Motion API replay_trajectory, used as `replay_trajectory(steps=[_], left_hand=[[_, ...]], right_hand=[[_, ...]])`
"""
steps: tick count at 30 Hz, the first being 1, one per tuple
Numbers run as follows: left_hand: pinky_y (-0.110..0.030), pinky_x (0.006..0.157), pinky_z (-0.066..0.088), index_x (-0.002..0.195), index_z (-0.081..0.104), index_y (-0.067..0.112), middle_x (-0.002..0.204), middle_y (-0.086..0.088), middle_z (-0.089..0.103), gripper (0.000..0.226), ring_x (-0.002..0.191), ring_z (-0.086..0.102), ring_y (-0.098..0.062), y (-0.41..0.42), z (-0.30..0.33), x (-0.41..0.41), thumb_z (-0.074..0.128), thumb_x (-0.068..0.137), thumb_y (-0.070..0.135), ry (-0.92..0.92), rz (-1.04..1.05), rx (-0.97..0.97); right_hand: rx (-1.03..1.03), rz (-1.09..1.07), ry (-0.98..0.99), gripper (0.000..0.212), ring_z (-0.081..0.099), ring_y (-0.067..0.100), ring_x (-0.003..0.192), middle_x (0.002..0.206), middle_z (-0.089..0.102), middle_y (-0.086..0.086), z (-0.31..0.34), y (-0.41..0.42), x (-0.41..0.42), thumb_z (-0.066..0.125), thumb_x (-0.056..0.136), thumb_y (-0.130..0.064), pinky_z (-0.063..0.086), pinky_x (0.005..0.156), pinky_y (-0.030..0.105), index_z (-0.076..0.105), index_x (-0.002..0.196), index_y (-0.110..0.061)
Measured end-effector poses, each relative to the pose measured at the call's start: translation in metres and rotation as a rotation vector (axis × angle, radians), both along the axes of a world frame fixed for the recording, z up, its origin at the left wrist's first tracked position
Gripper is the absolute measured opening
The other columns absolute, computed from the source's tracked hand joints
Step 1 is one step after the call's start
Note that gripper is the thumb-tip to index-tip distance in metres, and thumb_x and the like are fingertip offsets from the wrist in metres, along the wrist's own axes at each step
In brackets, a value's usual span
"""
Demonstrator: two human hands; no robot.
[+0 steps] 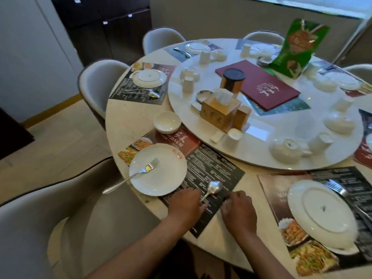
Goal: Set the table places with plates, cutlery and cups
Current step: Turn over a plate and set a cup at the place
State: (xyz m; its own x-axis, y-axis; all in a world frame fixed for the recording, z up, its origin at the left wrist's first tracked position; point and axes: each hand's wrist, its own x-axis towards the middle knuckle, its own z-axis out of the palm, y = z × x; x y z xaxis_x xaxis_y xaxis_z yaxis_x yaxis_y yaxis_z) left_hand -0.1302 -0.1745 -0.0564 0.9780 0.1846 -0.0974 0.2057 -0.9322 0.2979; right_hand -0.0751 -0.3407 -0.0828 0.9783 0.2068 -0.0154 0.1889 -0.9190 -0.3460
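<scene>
On the placemat [211, 178], left hand [186, 202] seemingly pinches the spoon [213, 188]; right hand [238, 210] curled, grip unclear.

Only legible txt: "JIA CM" on near placemat [182, 144], rest unreadable.

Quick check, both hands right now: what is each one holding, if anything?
Left hand: fingers curled round the handle of the spoon, holding it on the placemat.
Right hand: fingers curled on the placemat; whether it grips anything cannot be told.
</scene>
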Motion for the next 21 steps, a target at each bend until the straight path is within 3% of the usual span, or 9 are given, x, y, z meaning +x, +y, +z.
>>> replay_trajectory(steps=[8,13,16,19,21], left_hand=[[-0.037,0.066,0.045,0.095,0.060,0.017,0.094,-0.004,0.064,0.013,0.082,0.062,-0.025,-0.013,-0.013,0.011,0.050,0.099,0.024,0.056,0.012,-0.007],[-0.035,0.060,0.034,0.092,0.052,0.020,0.087,0.001,0.057,0.009,0.075,0.055,-0.020,-0.007,-0.008,-0.003,0.048,0.098,0.026,-0.037,0.131,-0.150],[-0.034,0.061,0.038,0.094,0.050,0.025,0.083,0.007,0.052,0.007,0.073,0.053,-0.014,0.007,-0.001,-0.023,0.048,0.100,0.028,-0.146,0.280,-0.203],[-0.032,0.062,0.048,0.098,0.056,0.030,0.087,0.010,0.056,0.008,0.073,0.054,-0.007,0.033,0.002,-0.045,0.049,0.102,0.031,-0.212,0.429,-0.224],[-0.033,0.066,0.053,0.104,0.064,0.030,0.092,0.008,0.063,0.011,0.076,0.057,-0.008,0.054,0.001,-0.058,0.053,0.101,0.029,-0.233,0.499,-0.227]], right_hand=[[-0.011,0.105,0.002,0.022,0.051,0.015,0.093,0.106,0.058,-0.003,-0.003,-0.011,0.002,0.062,0.088,-0.031,0.048,0.072,0.031,0.065,0.109,-0.026],[-0.030,0.151,0.005,0.008,0.054,0.018,0.087,0.094,0.057,-0.002,0.003,-0.001,0.007,0.063,0.086,-0.031,0.048,0.071,0.034,0.062,0.090,-0.024],[0.112,0.160,0.104,0.012,0.054,0.008,0.074,0.082,0.056,-0.010,0.013,0.021,0.007,0.064,0.091,-0.031,0.048,0.064,0.027,0.056,0.082,-0.028],[0.348,0.105,0.277,0.009,0.061,0.005,0.069,0.076,0.062,-0.009,0.018,0.054,0.008,0.067,0.093,-0.032,0.047,0.060,0.023,0.061,0.098,-0.028],[0.432,0.083,0.405,0.035,0.065,0.006,0.077,0.083,0.068,-0.007,0.016,0.079,0.008,0.067,0.093,-0.036,0.050,0.067,0.025,0.058,0.126,-0.026]])
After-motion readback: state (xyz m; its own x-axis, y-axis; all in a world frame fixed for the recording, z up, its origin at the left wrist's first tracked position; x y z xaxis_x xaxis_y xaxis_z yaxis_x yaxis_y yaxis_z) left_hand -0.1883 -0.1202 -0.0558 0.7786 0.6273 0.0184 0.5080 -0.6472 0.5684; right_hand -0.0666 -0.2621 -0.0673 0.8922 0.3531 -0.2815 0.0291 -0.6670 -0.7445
